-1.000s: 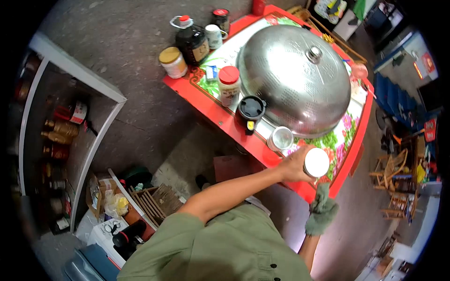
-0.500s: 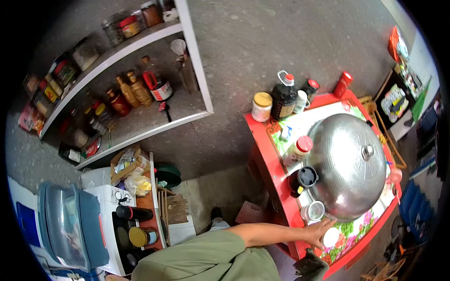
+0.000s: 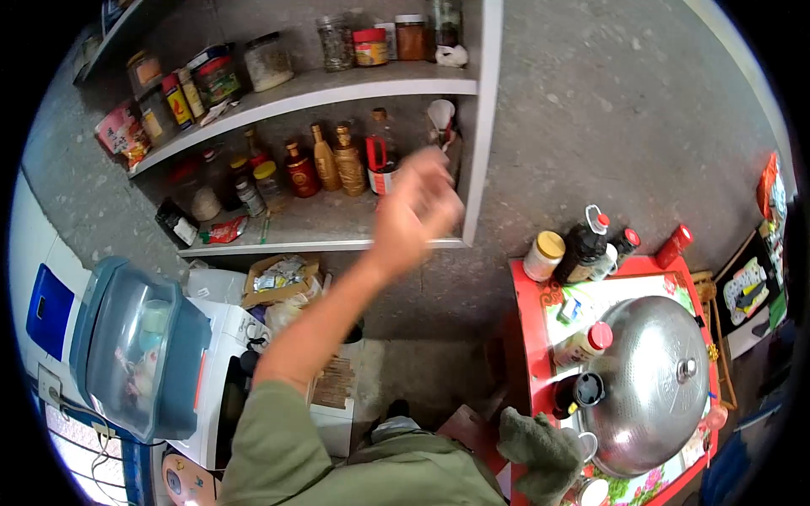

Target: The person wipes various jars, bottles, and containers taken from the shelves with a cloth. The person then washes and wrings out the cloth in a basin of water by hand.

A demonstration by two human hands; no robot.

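Observation:
My left hand [image 3: 418, 207] is raised in front of the lower shelf [image 3: 321, 223], smeared by motion. Its thumb stands apart from the fingers, and nothing shows between them. Nearest to it is a bottle with a red handle and white label [image 3: 381, 160], partly hidden behind the hand. Two gold bottles [image 3: 337, 164] and a dark red bottle [image 3: 301, 170] stand left of it; a white funnel [image 3: 440, 116] is on its right. A grey fuzzy cloth-like thing [image 3: 540, 451] is at the bottom right. My right hand cannot be seen.
On the red-edged table [image 3: 525, 316], right, are a large metal dome lid [image 3: 650, 384], a red-capped jar [image 3: 584, 344], a large dark bottle [image 3: 582, 250] and a yellow-lidded jar [image 3: 544, 255]. A blue-grey bin [image 3: 181, 363] stands lower left; more jars line the upper shelf [image 3: 337, 88].
My left hand has left the small white-topped item on the table and swung up and left to the shelf. The view has turned, bringing the shelf closer to the middle.

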